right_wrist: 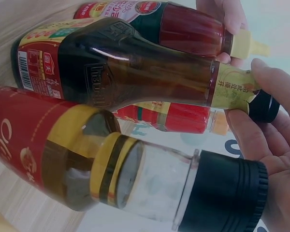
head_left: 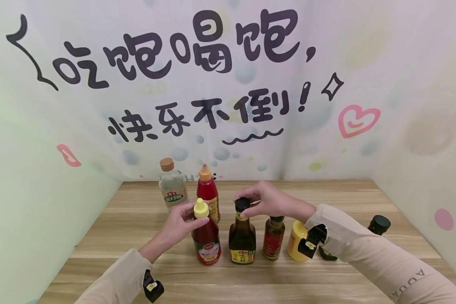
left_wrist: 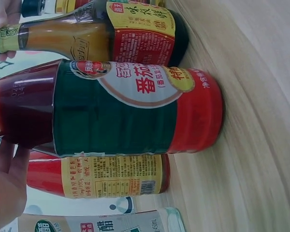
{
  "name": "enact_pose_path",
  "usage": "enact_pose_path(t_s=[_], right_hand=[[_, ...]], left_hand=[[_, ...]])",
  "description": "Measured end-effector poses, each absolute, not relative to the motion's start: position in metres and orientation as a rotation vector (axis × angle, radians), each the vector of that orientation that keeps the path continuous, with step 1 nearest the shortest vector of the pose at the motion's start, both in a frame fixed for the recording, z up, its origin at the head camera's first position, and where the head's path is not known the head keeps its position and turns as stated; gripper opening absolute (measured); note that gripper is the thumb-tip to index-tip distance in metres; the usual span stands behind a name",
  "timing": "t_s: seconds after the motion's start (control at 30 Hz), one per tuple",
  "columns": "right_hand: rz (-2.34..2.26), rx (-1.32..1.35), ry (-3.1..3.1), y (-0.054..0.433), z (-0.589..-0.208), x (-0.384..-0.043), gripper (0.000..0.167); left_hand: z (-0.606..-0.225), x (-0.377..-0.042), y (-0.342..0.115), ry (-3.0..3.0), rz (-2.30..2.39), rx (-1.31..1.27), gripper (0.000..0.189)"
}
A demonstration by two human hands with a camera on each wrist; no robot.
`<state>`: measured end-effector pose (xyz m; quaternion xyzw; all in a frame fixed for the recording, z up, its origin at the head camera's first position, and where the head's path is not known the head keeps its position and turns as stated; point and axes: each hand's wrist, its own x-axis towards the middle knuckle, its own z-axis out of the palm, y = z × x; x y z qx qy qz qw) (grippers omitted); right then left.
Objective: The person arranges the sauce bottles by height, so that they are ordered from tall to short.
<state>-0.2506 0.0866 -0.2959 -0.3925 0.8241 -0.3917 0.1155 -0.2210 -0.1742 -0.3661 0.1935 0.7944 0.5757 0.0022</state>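
My left hand [head_left: 177, 224] grips a ketchup squeeze bottle [head_left: 207, 242] at its neck, just below the yellow nozzle cap. The bottle stands upright on the table, and its green and red label [left_wrist: 116, 108] fills the middle of the left wrist view. With thumb and fingers, my right hand [head_left: 271, 200] pinches the neck of a dark soy sauce bottle [head_left: 242, 236] under its black cap. That bottle also stands upright, a small gap to the right of the ketchup. In the right wrist view, its yellow neck label [right_wrist: 232, 86] lies between thumb and fingers.
Behind the left hand stand a clear vinegar bottle [head_left: 172, 188] and a red sauce bottle [head_left: 208, 190]. To the right are a red-labelled glass bottle [head_left: 273, 240], a yellow container [head_left: 297, 242] and a black-capped bottle [head_left: 379, 224] partly behind my sleeve. A printed cloth [head_left: 228, 143] backs the wooden table [head_left: 137, 198].
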Motion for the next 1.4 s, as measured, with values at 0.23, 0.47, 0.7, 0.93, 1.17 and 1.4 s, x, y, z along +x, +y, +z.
enact_pose_path(t_s=[0.23, 0.47, 0.7, 0.93, 1.17, 1.4], right_hand=[[-1.161, -1.153, 2.404, 0.086, -0.296, -0.251, 0.034], [-1.162, -1.157, 2.403, 0.085, -0.296, -0.251, 0.034], [-1.171, -1.154, 2.4, 0.085, -0.296, -0.251, 0.035], [-1.176, -1.143, 2.397, 0.086, -0.294, -0.25, 0.034], [-1.163, -1.14, 2.409, 0.086, -0.293, -0.249, 0.036], [-1.165, -1.146, 2.412, 0.086, -0.292, -0.249, 0.036]], left_hand=[[-0.365, -0.219, -0.172, 2.465, 1.821, 0.563, 0.045], [-0.362, -0.214, -0.17, 2.484, 1.814, 0.534, 0.047], [-0.357, -0.213, -0.169, 2.52, 1.792, 0.484, 0.05], [-0.346, -0.218, -0.165, 2.5, 1.815, 0.493, 0.055], [-0.336, -0.226, -0.154, 2.513, 1.794, 0.512, 0.053], [-0.332, -0.237, -0.14, 2.529, 1.809, 0.576, 0.046]])
